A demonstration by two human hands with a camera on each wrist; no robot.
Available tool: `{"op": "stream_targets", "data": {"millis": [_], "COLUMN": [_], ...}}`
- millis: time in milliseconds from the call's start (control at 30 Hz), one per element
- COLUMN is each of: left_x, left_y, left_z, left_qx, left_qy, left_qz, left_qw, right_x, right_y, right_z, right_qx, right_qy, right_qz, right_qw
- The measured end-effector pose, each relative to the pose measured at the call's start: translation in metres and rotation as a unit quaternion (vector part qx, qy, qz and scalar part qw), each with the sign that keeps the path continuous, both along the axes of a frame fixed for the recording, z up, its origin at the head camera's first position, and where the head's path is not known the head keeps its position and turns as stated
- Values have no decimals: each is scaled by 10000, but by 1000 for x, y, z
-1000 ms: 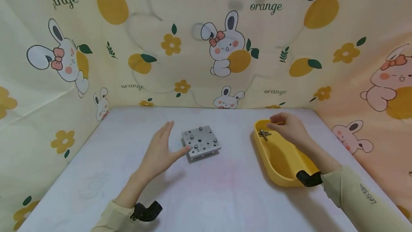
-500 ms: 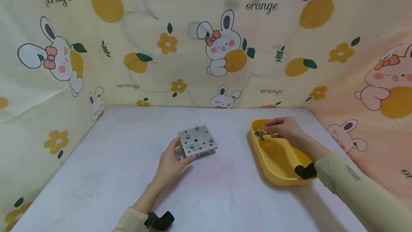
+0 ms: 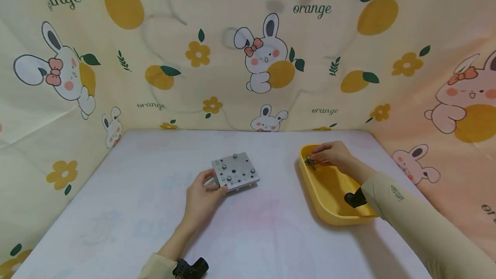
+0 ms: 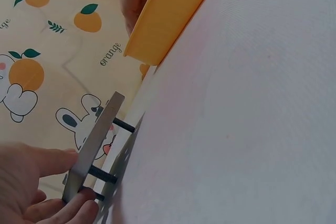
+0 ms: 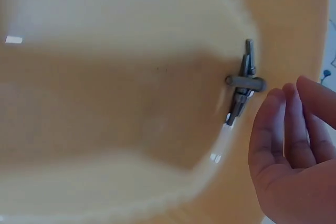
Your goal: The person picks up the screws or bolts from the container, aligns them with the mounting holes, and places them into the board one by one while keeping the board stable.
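My left hand point(image 3: 202, 195) grips the near left corner of the plate point(image 3: 235, 171), thumb on top and fingers curled under its edge. The plate is a square metal one with holes and a few screw heads, standing on short black posts near the middle of the table point(image 3: 116, 210). In the left wrist view the plate point(image 4: 94, 148) shows edge-on, its posts dark beneath it, with my fingers point(image 4: 31, 182) round it. My right hand point(image 3: 331, 155) is over the far end of the yellow tray point(image 3: 329, 210), which lies along the right edge of the table. Its fingers are loosely bent and hold nothing, their tips just beside the small grey bolts point(image 5: 242, 81) lying crossed against the far wall of the tray point(image 5: 105, 103). Whether they touch the bolts I cannot tell
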State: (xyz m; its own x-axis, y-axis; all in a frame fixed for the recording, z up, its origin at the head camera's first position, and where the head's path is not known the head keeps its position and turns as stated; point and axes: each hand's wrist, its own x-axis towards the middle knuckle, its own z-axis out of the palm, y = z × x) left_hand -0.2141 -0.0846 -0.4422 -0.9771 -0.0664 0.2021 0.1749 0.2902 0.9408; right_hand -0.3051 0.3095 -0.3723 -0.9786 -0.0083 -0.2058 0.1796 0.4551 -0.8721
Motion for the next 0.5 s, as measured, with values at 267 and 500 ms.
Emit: {"op": "stream_targets", "data": {"millis": [267,500], "left_x": [1,0], "left_y": [-1,-4], "left_z": [1,-1], "left_qx": [32,11], "left_qy": [27,76], "left_qz": [-67,-150], "left_qw": [10000,9999], "right_x": [-9,-12], "right_y": [4,8], "right_z": [-13,-23], "right_qx": [-123,-663], "right_qy": [213,121], "right_qz": [-54,-245], "right_qw": [9997,9974]}}
